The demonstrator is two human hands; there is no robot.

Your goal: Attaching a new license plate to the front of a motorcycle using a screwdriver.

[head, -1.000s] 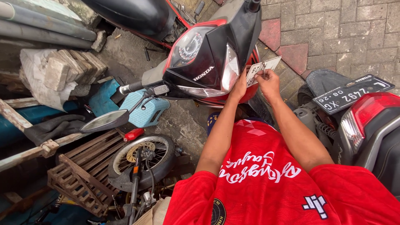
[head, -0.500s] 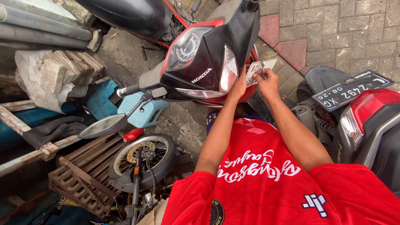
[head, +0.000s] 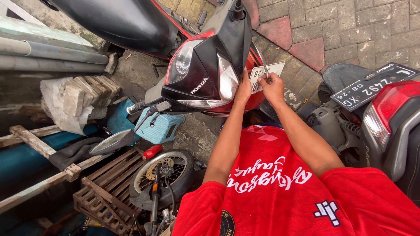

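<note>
A red and black motorcycle (head: 205, 74) stands in front of me with its headlight facing me. A white number plate (head: 273, 70) sits at its front, below the headlight. My left hand (head: 243, 87) grips the plate's left edge, partly behind the headlight cowl. At the plate's middle, my right hand (head: 272, 85) pinches a thin metal tool (head: 266, 73) held against the plate. Both arms reach out from my red shirt.
A second motorcycle's tail (head: 385, 113) with a black number plate (head: 372, 85) stands close on the right. A small wheel (head: 162, 175) lies on a wooden pallet (head: 105, 192) at lower left. Nearby are a blue stool (head: 159, 126), stacked bricks (head: 83, 98) and pipes (head: 48, 57). Paving stones lie beyond.
Both hands stay at the white number plate. The view has shifted slightly; the right hand's fingers have moved a little on the plate.
</note>
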